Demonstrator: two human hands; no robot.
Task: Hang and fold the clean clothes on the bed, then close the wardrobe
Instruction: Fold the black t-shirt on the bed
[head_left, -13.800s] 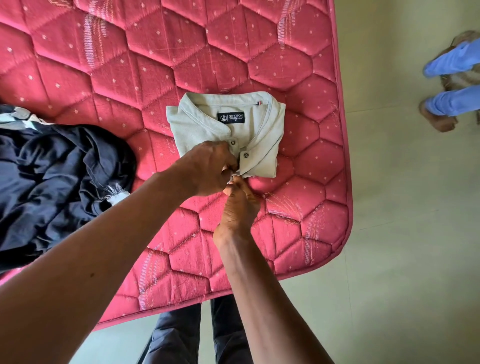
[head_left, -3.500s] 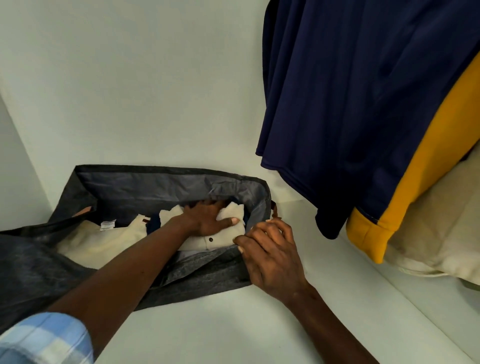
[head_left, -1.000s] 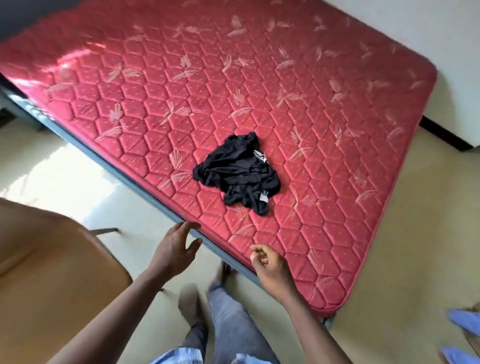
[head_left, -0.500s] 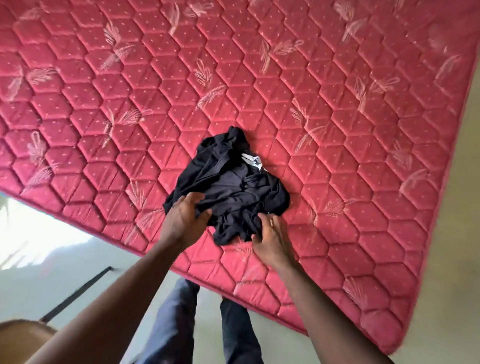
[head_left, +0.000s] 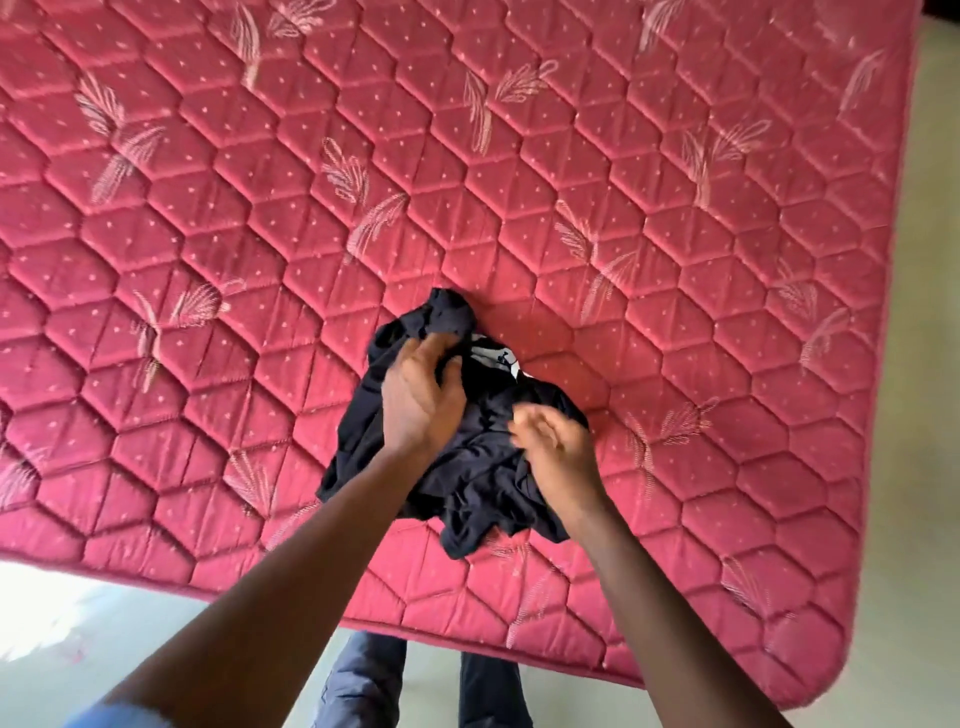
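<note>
A crumpled black garment (head_left: 467, 483) with a small white label lies on the red quilted mattress (head_left: 260, 260), near its front edge. My left hand (head_left: 421, 395) lies on the garment's upper left part, its fingers curled into the cloth. My right hand (head_left: 556, 447) is over the right part, fingers curled and blurred with motion; whether it holds cloth cannot be told. The wardrobe is out of view.
The mattress edge runs along the bottom and the right, with pale floor (head_left: 924, 467) beyond it. My legs in dark trousers (head_left: 363, 686) stand at the front edge. Bright sunlight falls on the floor at lower left.
Both hands have moved further up onto the black garment. The left hand has shifted from the lower left edge to the upper part, and the cloth is bunched differently.
</note>
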